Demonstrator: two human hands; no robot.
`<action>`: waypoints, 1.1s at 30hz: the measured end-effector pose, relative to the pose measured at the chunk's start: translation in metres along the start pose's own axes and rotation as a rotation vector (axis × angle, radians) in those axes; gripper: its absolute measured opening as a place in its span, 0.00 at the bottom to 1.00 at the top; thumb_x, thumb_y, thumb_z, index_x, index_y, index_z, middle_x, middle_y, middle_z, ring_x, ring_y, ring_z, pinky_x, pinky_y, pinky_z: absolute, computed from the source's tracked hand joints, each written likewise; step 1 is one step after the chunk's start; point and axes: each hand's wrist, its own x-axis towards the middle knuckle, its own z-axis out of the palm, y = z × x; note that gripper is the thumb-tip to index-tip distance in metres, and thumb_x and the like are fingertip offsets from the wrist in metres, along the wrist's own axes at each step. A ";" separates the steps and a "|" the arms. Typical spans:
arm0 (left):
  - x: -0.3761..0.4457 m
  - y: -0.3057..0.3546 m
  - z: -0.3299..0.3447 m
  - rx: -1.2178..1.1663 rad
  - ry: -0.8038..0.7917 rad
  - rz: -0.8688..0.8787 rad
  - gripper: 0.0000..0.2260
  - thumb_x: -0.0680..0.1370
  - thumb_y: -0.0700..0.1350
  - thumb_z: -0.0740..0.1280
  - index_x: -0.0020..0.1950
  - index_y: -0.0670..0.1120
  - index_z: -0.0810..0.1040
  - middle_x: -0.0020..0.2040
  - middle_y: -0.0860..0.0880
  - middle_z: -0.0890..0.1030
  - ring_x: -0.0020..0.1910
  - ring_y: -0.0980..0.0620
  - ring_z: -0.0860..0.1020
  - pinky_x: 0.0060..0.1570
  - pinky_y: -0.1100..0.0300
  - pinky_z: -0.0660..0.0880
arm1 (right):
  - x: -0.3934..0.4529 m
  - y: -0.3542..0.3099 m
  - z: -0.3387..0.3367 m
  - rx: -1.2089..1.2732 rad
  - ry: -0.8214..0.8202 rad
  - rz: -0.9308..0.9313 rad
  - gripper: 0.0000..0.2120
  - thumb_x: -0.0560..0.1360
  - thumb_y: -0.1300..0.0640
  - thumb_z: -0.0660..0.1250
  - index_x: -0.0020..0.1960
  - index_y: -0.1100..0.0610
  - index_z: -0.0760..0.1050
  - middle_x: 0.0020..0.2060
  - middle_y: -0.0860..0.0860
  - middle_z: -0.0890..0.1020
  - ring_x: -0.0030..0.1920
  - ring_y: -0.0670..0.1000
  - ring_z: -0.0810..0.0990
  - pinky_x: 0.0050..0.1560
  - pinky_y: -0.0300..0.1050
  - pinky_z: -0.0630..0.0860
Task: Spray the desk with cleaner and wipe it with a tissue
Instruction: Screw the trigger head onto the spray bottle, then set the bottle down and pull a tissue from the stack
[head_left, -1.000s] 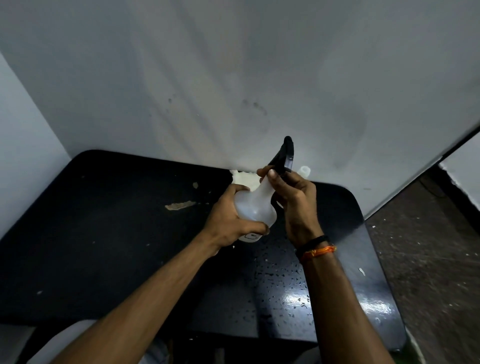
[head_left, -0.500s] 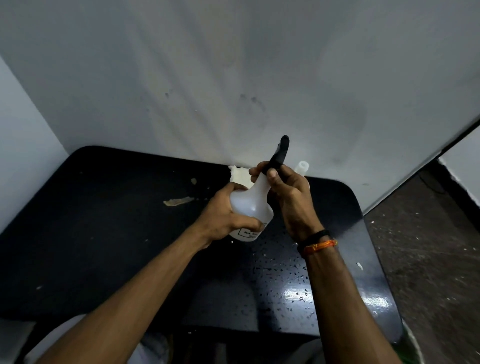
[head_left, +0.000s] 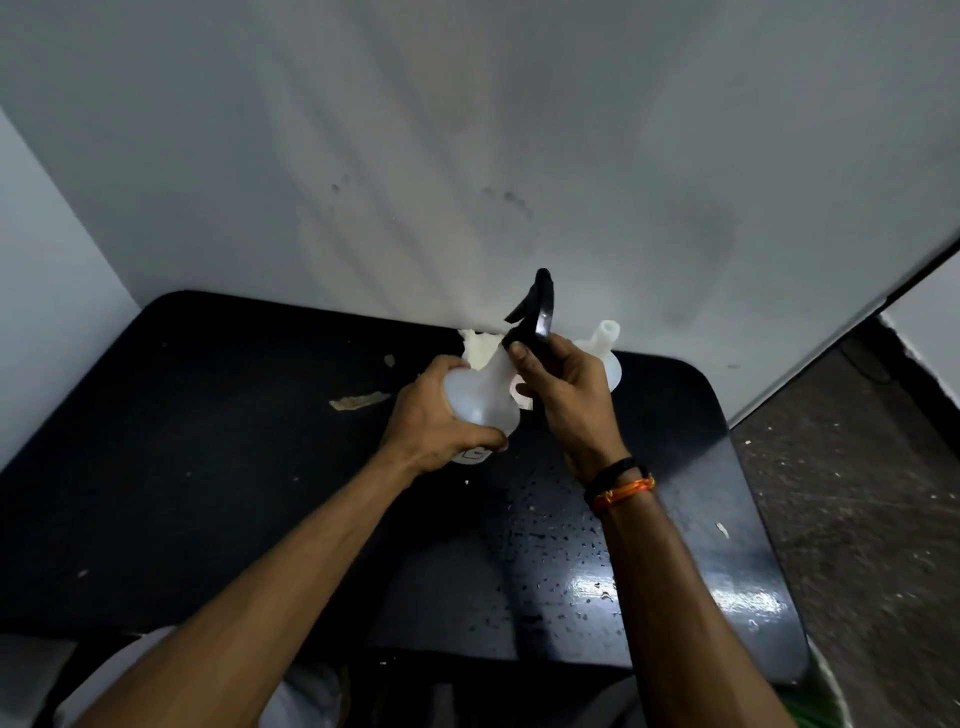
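Both hands' grip over wet black desk (head_left: 260, 467).

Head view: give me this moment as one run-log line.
left hand: grips spray bottle body | right hand: grips black sprayer head | desk: droplets near right | tissue: untouched at wall

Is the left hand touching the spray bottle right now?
Touching. The head view shows the left hand with fingers curled round the spray bottle, no gap visible.

Open dark desk (head_left: 182, 467) leftward; second bottle (head_left: 605, 358) and wall (head_left: 467, 156) close behind.
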 end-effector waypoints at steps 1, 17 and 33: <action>0.003 -0.004 0.000 0.022 0.024 0.003 0.41 0.53 0.51 0.85 0.63 0.51 0.74 0.56 0.53 0.75 0.51 0.54 0.76 0.44 0.64 0.73 | 0.001 0.000 0.001 -0.043 -0.011 -0.003 0.12 0.78 0.56 0.70 0.60 0.57 0.81 0.54 0.52 0.86 0.57 0.50 0.84 0.59 0.51 0.80; 0.061 -0.079 -0.040 0.129 0.265 -0.184 0.42 0.53 0.53 0.86 0.64 0.49 0.78 0.60 0.44 0.78 0.60 0.43 0.77 0.58 0.48 0.78 | -0.001 0.026 -0.002 -0.898 -0.160 0.029 0.07 0.76 0.54 0.71 0.48 0.54 0.86 0.42 0.49 0.87 0.45 0.48 0.84 0.50 0.42 0.79; 0.101 -0.089 -0.058 0.003 0.317 -0.227 0.48 0.59 0.50 0.85 0.73 0.42 0.67 0.69 0.43 0.74 0.66 0.43 0.74 0.64 0.52 0.74 | 0.001 0.055 0.005 -1.050 -0.222 0.117 0.08 0.75 0.51 0.71 0.51 0.52 0.84 0.46 0.51 0.86 0.49 0.53 0.83 0.53 0.50 0.81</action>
